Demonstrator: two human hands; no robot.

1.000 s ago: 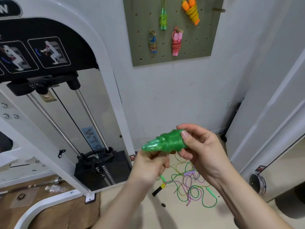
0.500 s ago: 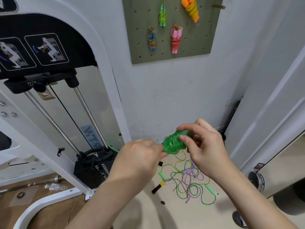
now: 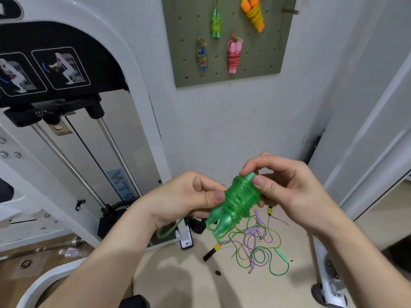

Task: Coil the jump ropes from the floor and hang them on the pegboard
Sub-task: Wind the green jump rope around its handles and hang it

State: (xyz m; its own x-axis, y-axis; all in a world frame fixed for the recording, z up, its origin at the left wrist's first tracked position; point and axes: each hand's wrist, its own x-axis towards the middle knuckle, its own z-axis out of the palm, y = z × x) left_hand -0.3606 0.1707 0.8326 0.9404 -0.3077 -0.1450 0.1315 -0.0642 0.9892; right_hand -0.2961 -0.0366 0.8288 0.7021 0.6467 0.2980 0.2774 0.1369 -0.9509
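**Wall Station: Coiled Green Rope Held in Both Hands**

Grey wall at the rear carries an olive pegboard [image 3: 244,72]. Four wound ropes hang on it:

- green bundle [image 3: 216,24], upper row
- orange-and-yellow bundle [image 3: 255,15], upper row, tilted
- blue bundle [image 3: 202,57], lower row
- pink bundle [image 3: 233,56], lower row, just beside the blue one

One bare peg [image 3: 290,11] projects near the board's upper right corner. A white cable weight machine [image 3: 133,70] stands left of the board.

The green jump rope [image 3: 241,197] is held in mid-air in front of the wall, well below the pegboard and above the floor [image 3: 178,274]. Its two translucent handles lie side by side, tips angled down and to the left, with the cord wound tightly round their middle.

The left hand [image 3: 184,196] grips the lower-left side of the bundle, thumb pressed on the windings and fingers curled beneath. A loose green cord end [image 3: 169,228] shows under this hand.

The right hand [image 3: 287,187] pinches the upper end of the bundle between thumb and forefinger.

A tangle of loose ropes [image 3: 260,247], green and purple, lies on the floor directly below the hands.
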